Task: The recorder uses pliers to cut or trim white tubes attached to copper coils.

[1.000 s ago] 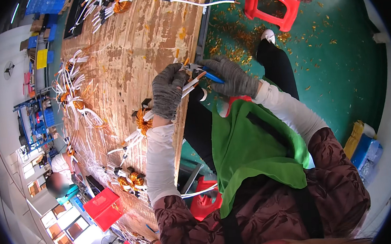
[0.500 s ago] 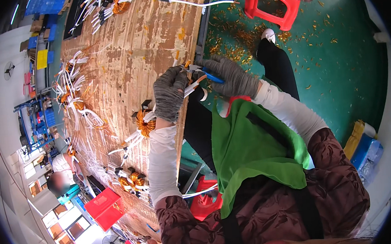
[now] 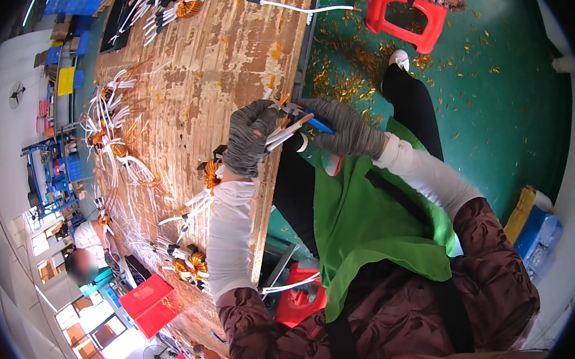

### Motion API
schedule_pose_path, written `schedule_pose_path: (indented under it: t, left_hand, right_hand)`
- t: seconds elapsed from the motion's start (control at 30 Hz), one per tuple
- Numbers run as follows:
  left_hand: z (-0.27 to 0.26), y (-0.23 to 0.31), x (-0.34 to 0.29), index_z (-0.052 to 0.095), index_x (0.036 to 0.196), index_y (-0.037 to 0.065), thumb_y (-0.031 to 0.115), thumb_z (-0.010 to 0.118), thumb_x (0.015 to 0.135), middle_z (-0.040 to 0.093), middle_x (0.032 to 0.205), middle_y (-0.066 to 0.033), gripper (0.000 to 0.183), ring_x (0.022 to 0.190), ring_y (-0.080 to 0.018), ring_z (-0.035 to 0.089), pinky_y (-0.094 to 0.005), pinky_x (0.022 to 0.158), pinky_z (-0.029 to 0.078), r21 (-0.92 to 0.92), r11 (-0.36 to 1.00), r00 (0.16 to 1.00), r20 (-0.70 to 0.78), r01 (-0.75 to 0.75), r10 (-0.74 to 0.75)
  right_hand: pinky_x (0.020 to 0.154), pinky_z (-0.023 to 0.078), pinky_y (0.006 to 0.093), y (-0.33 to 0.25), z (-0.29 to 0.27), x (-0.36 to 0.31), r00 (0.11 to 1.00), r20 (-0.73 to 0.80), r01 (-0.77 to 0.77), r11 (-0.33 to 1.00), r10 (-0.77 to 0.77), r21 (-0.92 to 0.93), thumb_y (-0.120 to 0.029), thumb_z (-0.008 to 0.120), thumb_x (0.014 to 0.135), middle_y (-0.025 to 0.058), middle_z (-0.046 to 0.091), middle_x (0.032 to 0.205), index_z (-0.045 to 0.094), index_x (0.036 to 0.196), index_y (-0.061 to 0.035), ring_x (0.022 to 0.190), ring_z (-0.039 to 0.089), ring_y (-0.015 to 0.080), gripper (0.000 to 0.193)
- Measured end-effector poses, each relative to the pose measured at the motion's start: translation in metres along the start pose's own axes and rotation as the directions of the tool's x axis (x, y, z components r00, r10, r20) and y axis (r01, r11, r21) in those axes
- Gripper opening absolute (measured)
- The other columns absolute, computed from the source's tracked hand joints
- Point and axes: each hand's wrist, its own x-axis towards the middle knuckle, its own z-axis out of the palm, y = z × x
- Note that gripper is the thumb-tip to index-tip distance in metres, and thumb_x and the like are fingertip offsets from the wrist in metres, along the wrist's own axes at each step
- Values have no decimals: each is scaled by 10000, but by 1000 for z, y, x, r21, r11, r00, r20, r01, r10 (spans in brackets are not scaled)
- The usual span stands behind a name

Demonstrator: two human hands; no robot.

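Observation:
My left hand (image 3: pixel 250 141), in a grey glove, is closed around white-sleeved wires (image 3: pixel 279 139) at the edge of the wooden table. Bare copper ends stick out of the sleeves toward the right. Beside that wrist lies a ring-shaped copper coil (image 3: pixel 211 175), partly covered by my arm. My right hand (image 3: pixel 345 127), also gloved in grey, grips pliers with blue handles (image 3: pixel 321 122). Their metal jaws meet the wire ends at my left fingertips; whether they bite on a wire is too small to tell.
More copper coils with white leads (image 3: pixel 190 266) lie along the worn tabletop (image 3: pixel 225 57). A red bin (image 3: pixel 148 305) stands at its far lower left, near another person. On the green floor are copper-coloured scraps (image 3: pixel 343 75) and a red stool (image 3: pixel 427 26).
My left fingers have curled in more, and the wires have tilted slightly. The pliers remain in my right hand by the wire ends. The whole view has shifted a little.

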Motion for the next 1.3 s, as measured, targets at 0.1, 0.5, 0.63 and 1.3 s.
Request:
schedule_pose_path:
  t: [0.1, 0.5, 0.63, 1.3]
  left_hand:
    - [-11, 3, 2, 614, 957, -33, 223, 602, 852, 527, 622, 22, 277, 465, -29, 397, -191, 408, 290, -209, 975, 985, 166, 74, -39]
    - [18, -23, 1, 607, 1024, -47, 132, 627, 840, 661, 816, -90, 258, 707, -107, 606, -234, 626, 494, 12, 980, 978, -59, -200, 200]
    - [34, -11, 2, 650, 949, 38, 234, 698, 791, 661, 729, -58, 257, 609, -120, 630, -262, 574, 498, 193, 972, 991, 34, -135, 131]
    - [35, -12, 6, 649, 749, 27, 469, 773, 675, 548, 525, -57, 465, 476, -125, 517, -286, 465, 411, 552, 803, 967, 28, -225, 252]
  right_hand:
    - [932, 391, 458, 5, -12, 14, 965, 42, 249, 859, -258, -447, -176, 672, 587, 149, 519, 1203, 516, 1234, -107, 1060, 506, 328, 669]
    - [693, 476, 301, -20, -1, -13, 912, 205, -409, 748, 355, 522, -105, 659, 672, 56, 602, 851, 543, 1210, -60, 776, 586, 164, 552]
    - [649, 479, 286, -30, -13, -24, 781, 283, -615, 611, 557, 498, -78, 660, 664, 24, 580, 785, 576, 1192, -62, 687, 555, 120, 536]
    - [530, 471, 282, 32, -47, -58, 578, -360, -147, 527, 732, 837, -65, 560, 743, 76, 583, 799, 548, 1059, -19, 604, 554, 172, 320]
